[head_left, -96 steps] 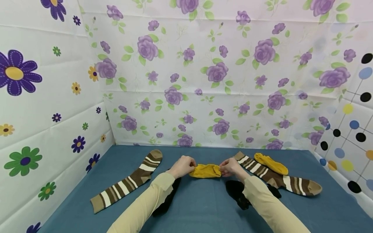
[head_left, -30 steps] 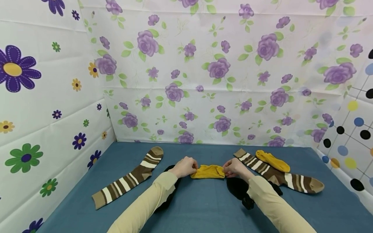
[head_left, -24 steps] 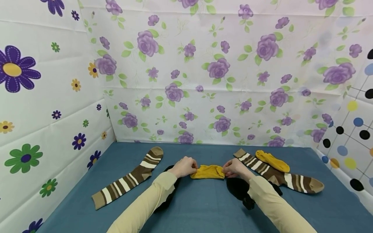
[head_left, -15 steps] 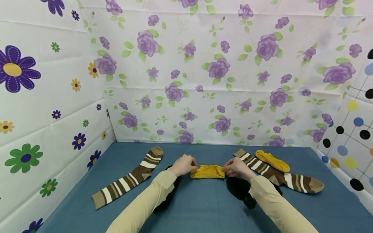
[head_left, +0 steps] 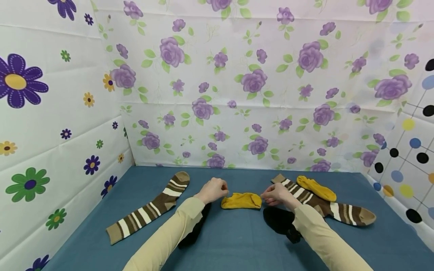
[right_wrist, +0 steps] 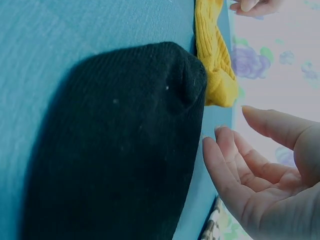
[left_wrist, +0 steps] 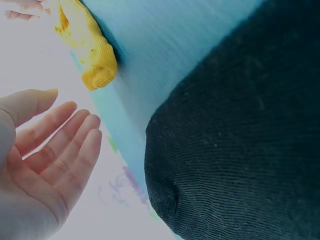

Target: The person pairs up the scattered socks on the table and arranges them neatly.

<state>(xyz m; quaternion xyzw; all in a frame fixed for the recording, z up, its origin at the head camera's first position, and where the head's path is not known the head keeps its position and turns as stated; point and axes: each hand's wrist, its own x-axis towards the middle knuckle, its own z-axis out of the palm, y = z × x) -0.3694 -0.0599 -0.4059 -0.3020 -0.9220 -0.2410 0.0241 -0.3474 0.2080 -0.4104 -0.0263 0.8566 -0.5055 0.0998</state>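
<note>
A yellow sock (head_left: 241,201) lies flat across the middle of the blue tabletop. My left hand (head_left: 213,191) hovers just off its left end, and in the left wrist view the fingers (left_wrist: 75,155) are loosely bent with nothing between them. Off the sock's right end is my right hand (head_left: 276,194); the right wrist view shows its thumb and fingers apart and holding nothing. A black sock (head_left: 196,229) lies partly hidden under my left forearm. Another black sock (head_left: 278,221), bunched at one end, sits beneath my right wrist and sleeve.
A brown striped sock (head_left: 149,210) lies at the left. On the right is a second brown striped sock (head_left: 349,213), with another yellow sock (head_left: 316,188) resting against it. A floral sheet (head_left: 217,124) hangs behind the blue table (head_left: 244,244); patterned sheets stand at both sides.
Both hands have let go of the yellow sock's ends. The left hand has lifted slightly and the right has drawn a little to the right; the sock stays in place.
</note>
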